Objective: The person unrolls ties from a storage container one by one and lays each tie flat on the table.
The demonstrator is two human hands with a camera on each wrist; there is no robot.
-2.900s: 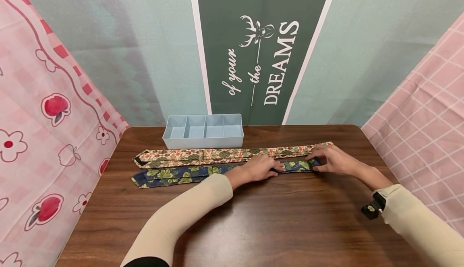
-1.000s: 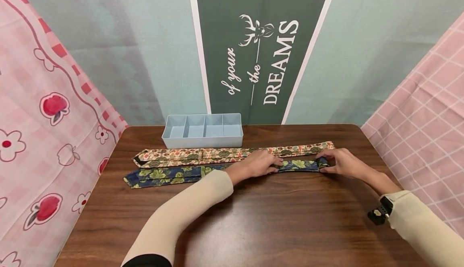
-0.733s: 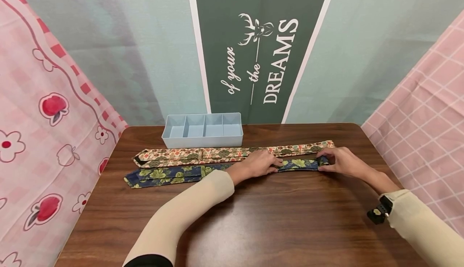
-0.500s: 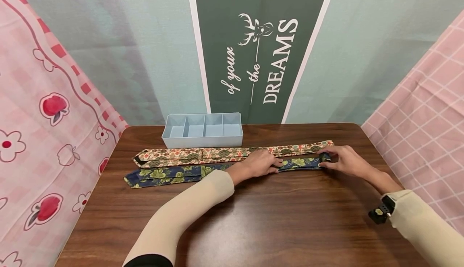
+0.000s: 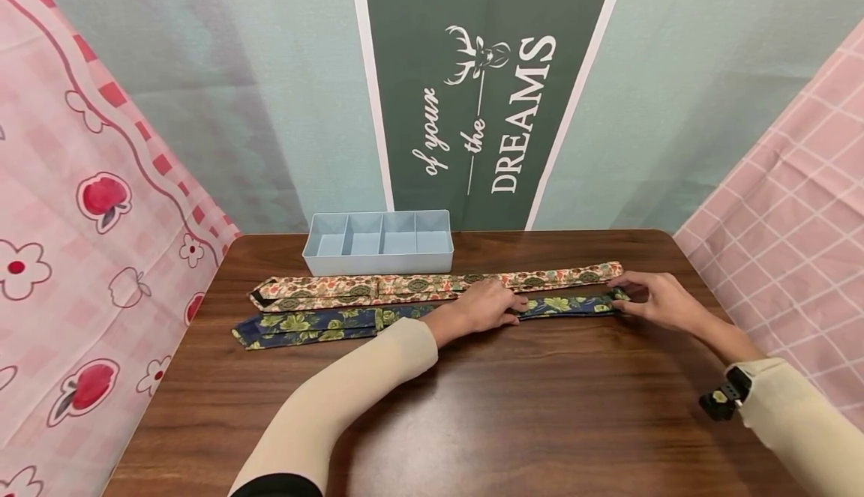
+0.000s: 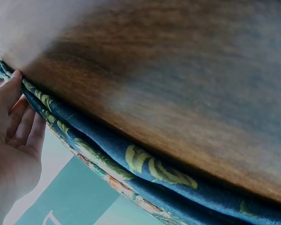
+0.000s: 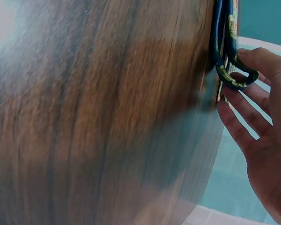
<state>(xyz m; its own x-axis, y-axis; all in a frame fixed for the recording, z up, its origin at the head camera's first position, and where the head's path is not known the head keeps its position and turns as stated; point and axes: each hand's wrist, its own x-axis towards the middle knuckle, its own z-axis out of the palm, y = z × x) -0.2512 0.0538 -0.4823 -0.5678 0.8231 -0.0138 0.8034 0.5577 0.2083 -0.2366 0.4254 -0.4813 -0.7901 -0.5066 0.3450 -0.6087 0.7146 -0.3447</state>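
Note:
A navy necktie with yellow-green flowers (image 5: 297,322) lies folded lengthwise across the table, its wide pointed end at the left. My left hand (image 5: 482,308) holds it near the middle; in the left wrist view the thumb is on the near edge of the doubled cloth (image 6: 164,168) and the fingers lie behind it. At the tie's right end, my right hand (image 5: 658,302) pinches the fold, which shows as a small curled loop (image 7: 232,83) in the right wrist view. Just behind lies a cream necktie with a red and green pattern (image 5: 418,285), laid out in parallel.
A pale blue box with several compartments (image 5: 381,265) stands at the table's back edge, left of centre. Bare brown wood of the table (image 5: 540,407) stretches in front of the ties. Printed curtains (image 5: 270,107) hang behind and at both sides.
The right hand has slid rightward, and the navy tie's folded end now reaches farther right. Its wide end shifted a little left earlier. The left hand, cream tie and box stay about where they were.

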